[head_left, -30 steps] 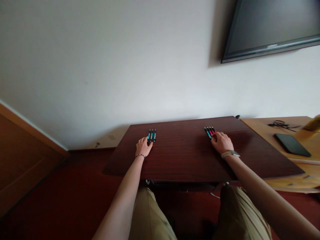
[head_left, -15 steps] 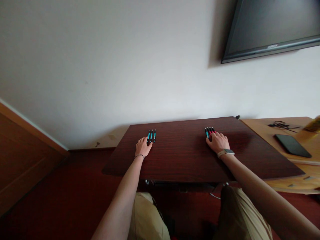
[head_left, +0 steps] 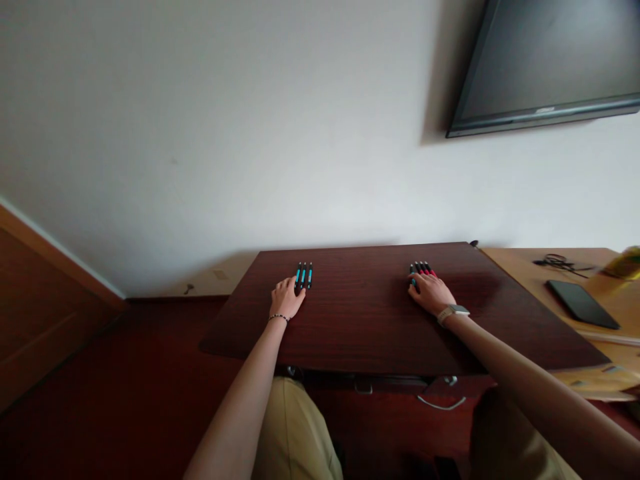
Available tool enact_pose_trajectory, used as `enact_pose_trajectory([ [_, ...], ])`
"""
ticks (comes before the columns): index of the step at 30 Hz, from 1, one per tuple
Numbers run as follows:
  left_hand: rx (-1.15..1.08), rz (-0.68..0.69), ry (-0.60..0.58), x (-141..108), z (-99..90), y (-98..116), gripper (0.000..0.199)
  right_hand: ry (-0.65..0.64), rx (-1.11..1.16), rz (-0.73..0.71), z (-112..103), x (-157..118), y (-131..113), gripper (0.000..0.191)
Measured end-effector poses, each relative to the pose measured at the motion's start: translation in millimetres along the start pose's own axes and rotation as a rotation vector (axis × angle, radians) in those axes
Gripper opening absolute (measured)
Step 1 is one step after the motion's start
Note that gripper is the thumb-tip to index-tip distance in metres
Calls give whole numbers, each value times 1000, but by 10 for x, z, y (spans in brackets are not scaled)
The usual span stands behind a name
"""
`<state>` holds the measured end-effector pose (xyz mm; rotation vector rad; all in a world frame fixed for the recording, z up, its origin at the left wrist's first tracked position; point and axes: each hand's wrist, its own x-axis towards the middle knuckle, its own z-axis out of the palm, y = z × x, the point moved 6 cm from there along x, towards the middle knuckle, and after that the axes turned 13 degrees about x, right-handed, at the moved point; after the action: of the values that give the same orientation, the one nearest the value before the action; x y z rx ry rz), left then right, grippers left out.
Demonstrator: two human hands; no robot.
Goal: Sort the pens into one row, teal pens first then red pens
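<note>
dark reddish-brown table point(head_left: 350, 327) here, wood grain showing, kinda shiny; three blue pens point(head_left: 303, 274) lie side by side on the table's left half, slightly spaced; a tighter row of pens point(head_left: 421, 267), one blue plus red ones, sits on the table's right half, partly covered

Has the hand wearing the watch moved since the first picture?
Yes: the right hand has shifted left, away from the right edge of the dark brown table.

A dark television point(head_left: 555, 67) hangs on the pale wall point(head_left: 300, 133). On the light-wood desk point(head_left: 515, 260) lie a black cable point(head_left: 559, 263) and a dark flat device point(head_left: 583, 304). A brown door point(head_left: 45, 300) stands far left.
</note>
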<state>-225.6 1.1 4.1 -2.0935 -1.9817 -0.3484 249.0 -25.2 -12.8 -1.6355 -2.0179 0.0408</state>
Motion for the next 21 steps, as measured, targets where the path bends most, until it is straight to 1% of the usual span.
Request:
enact_pose_trajectory([
  [3, -6, -2, 6, 8, 14, -9, 49, -10, 41, -36, 22, 14, 5, 27],
  [8, -9, 0, 11, 10, 30, -11, 48, -19, 121, -47, 14, 9, -18, 21],
  [15, 4, 1, 7, 23, 20, -7, 49, -67, 222, -128, 29, 9, -102, 22],
  [21, 9, 7, -1, 34, 6, 3, 50, -106, 284, -113, 70, 64, -111, 24],
])
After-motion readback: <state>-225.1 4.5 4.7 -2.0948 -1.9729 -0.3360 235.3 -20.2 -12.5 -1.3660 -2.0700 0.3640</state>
